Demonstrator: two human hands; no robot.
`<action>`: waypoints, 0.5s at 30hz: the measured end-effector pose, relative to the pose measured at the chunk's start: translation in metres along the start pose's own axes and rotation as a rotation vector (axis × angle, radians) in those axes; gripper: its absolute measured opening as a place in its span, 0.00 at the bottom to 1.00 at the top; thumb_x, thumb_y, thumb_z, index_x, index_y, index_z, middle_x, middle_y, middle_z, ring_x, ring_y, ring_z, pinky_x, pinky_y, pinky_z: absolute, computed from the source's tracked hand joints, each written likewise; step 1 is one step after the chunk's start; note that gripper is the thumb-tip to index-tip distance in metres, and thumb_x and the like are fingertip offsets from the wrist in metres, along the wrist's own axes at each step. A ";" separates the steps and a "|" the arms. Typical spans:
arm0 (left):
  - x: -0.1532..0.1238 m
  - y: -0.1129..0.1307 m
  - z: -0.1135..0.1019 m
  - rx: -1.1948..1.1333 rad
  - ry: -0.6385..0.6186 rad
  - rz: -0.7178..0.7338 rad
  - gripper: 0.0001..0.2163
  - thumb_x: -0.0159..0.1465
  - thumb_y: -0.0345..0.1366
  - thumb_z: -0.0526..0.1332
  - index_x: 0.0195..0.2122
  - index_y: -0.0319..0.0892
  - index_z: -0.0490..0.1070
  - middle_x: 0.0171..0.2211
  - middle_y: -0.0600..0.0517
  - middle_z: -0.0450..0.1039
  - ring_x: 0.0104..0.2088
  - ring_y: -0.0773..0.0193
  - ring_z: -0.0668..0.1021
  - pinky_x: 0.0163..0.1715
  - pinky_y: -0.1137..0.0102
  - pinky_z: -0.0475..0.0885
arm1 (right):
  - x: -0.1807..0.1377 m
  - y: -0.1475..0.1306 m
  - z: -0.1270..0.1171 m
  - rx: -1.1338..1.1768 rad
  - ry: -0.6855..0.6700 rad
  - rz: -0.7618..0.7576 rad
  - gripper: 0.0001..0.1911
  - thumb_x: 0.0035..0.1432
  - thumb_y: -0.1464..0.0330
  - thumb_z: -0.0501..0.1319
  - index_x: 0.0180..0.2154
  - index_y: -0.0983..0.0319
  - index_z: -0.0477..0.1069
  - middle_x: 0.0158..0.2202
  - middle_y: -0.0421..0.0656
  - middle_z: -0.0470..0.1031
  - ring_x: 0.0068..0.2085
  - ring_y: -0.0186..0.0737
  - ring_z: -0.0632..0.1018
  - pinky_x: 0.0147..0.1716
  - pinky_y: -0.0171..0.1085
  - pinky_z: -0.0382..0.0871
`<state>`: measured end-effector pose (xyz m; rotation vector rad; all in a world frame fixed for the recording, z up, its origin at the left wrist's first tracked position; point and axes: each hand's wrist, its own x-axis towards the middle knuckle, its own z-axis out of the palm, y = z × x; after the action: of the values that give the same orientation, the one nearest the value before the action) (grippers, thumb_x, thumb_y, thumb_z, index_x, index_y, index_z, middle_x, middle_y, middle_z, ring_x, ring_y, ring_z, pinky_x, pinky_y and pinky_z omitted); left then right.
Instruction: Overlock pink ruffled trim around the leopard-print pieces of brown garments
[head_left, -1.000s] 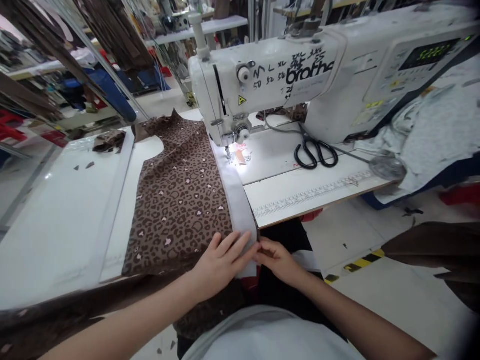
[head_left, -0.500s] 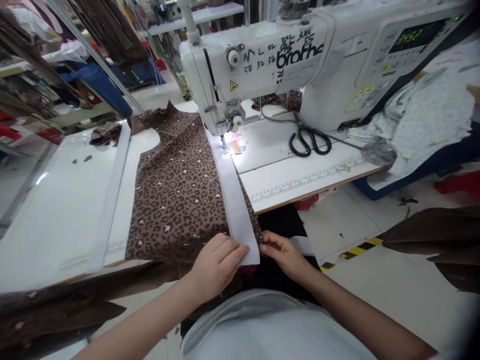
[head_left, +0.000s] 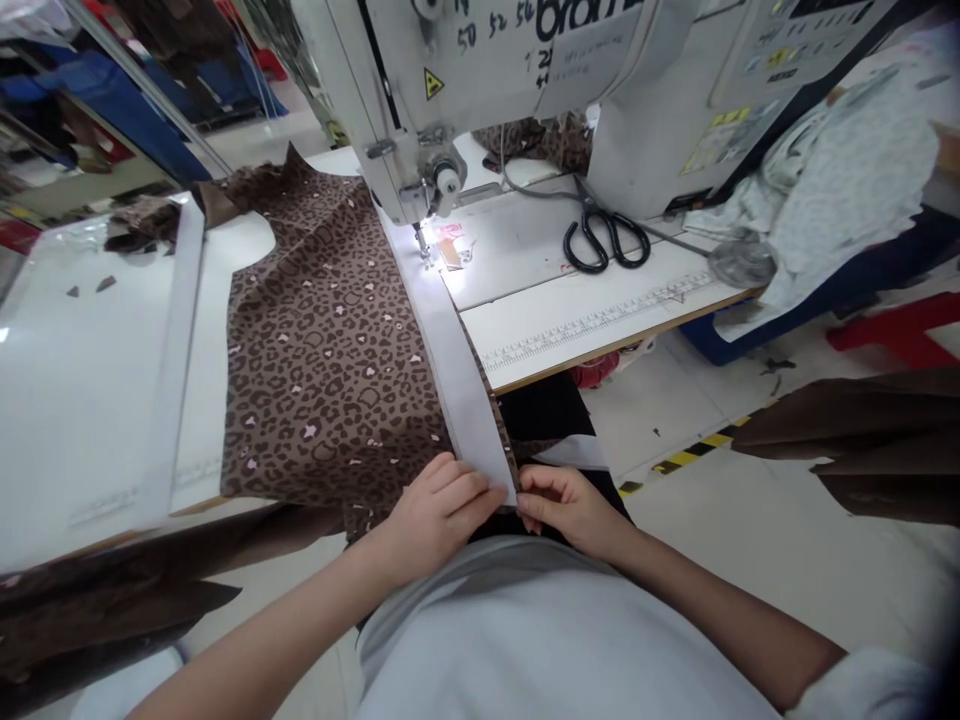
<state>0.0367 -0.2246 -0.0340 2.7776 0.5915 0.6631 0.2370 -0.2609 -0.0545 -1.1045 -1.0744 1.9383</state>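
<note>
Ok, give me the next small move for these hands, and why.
Probably line up the leopard-print fabric's right edge with the white strip near the hands: a sliver of brown shows beyond the strip, the left hand is at the strip's near end, the right hand pinches that edge, and the strip runs up to the presser foot.

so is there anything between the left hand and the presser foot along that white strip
Nothing visible: the white strip lies uncovered from the left hand up to the presser foot. The black-handled scissors lie off to the strip's right, clear of it.
</note>
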 end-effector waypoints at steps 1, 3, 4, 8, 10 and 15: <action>0.000 0.001 0.000 -0.015 0.010 0.009 0.11 0.60 0.25 0.56 0.44 0.36 0.65 0.33 0.48 0.70 0.35 0.64 0.67 0.35 0.66 0.63 | 0.000 -0.001 0.000 0.000 0.000 0.001 0.14 0.52 0.61 0.60 0.25 0.65 0.64 0.20 0.37 0.65 0.22 0.29 0.65 0.23 0.30 0.59; 0.001 0.002 -0.001 -0.036 0.019 0.022 0.11 0.60 0.26 0.57 0.44 0.36 0.66 0.34 0.49 0.71 0.35 0.65 0.67 0.35 0.66 0.63 | 0.000 -0.003 0.000 -0.001 -0.004 0.000 0.14 0.52 0.61 0.60 0.25 0.65 0.64 0.19 0.37 0.64 0.22 0.29 0.65 0.23 0.30 0.58; 0.002 0.002 -0.001 -0.039 0.019 0.024 0.10 0.60 0.26 0.57 0.44 0.36 0.66 0.34 0.49 0.71 0.35 0.65 0.67 0.35 0.67 0.63 | 0.000 -0.003 0.000 -0.002 -0.009 -0.001 0.14 0.52 0.61 0.60 0.25 0.66 0.64 0.19 0.37 0.64 0.22 0.29 0.65 0.23 0.30 0.58; 0.003 0.003 -0.002 -0.008 -0.006 0.023 0.10 0.60 0.27 0.57 0.43 0.37 0.67 0.34 0.50 0.72 0.34 0.66 0.68 0.35 0.66 0.61 | 0.001 -0.004 -0.002 -0.018 -0.009 0.000 0.14 0.54 0.61 0.58 0.25 0.66 0.64 0.20 0.37 0.64 0.22 0.29 0.65 0.23 0.30 0.58; 0.003 0.002 -0.002 0.009 -0.024 0.031 0.10 0.60 0.27 0.56 0.43 0.37 0.67 0.34 0.50 0.72 0.34 0.65 0.68 0.35 0.66 0.61 | 0.001 -0.004 -0.003 -0.023 -0.001 0.002 0.14 0.54 0.61 0.58 0.25 0.65 0.64 0.19 0.37 0.64 0.22 0.29 0.65 0.23 0.30 0.58; 0.003 0.001 -0.001 0.039 -0.050 0.048 0.11 0.61 0.27 0.55 0.45 0.36 0.67 0.35 0.50 0.73 0.36 0.64 0.69 0.36 0.65 0.61 | 0.001 -0.003 -0.004 0.004 0.017 0.031 0.16 0.55 0.60 0.57 0.24 0.66 0.64 0.19 0.38 0.64 0.21 0.28 0.65 0.22 0.30 0.58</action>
<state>0.0390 -0.2244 -0.0319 2.8437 0.5345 0.5965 0.2407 -0.2571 -0.0538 -1.1401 -1.0499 1.9506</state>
